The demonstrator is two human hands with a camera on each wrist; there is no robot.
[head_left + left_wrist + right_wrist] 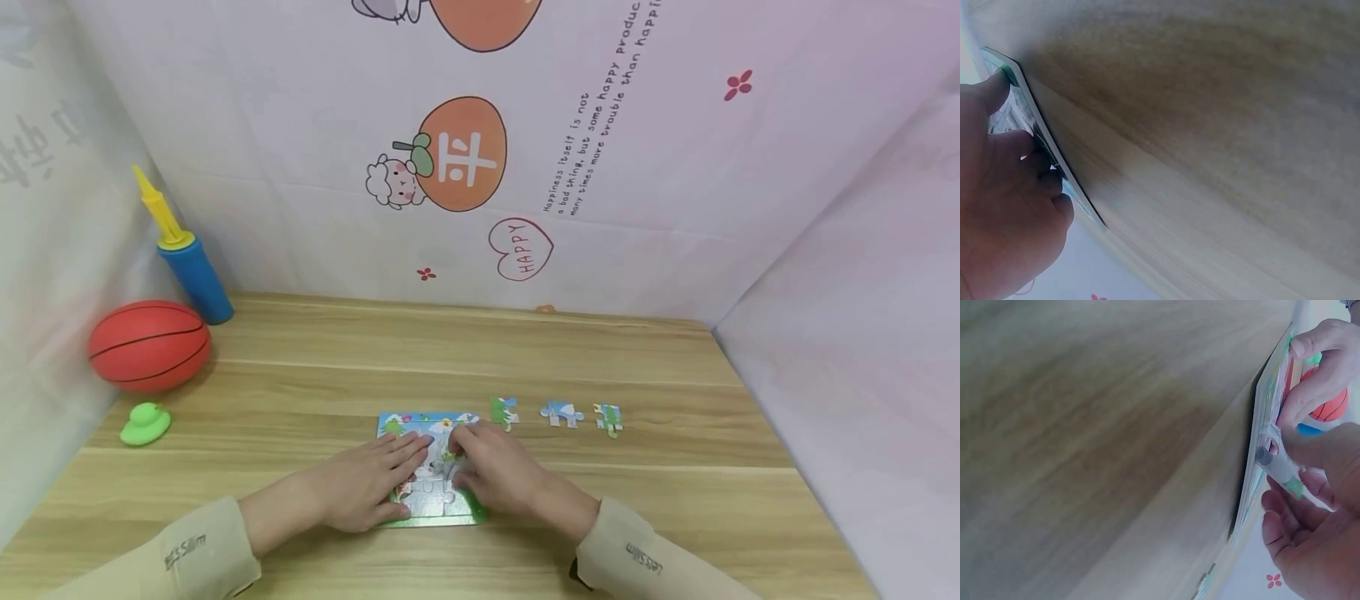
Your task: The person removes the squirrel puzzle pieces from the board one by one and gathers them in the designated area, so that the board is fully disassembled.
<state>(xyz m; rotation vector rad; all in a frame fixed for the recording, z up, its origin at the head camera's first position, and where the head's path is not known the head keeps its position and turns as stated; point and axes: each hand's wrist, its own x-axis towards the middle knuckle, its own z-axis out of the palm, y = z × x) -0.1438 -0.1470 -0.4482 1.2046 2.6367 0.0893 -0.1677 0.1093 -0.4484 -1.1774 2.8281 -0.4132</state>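
Note:
A colourful jigsaw puzzle board (427,520) lies flat on the table in the head view, partly covered by both hands. My left hand (367,483) rests on its left side with the fingers stretched over the pieces and the thumb near the front edge; the left wrist view shows this hand (1010,206) along the board's edge (1054,147). On the board's right side, my right hand (502,471) pinches a jigsaw piece (1280,465) between thumb and fingers, tilted up from the board in the right wrist view. Grey backing shows in the board's lower middle.
Three loose jigsaw pieces, one green (504,412), one blue and white (562,413), and one patterned (608,418), lie right of the board. At the left are a red ball (150,346), a green toy duck (146,424) and a blue and yellow pump (193,275). Printed cloth walls surround the table.

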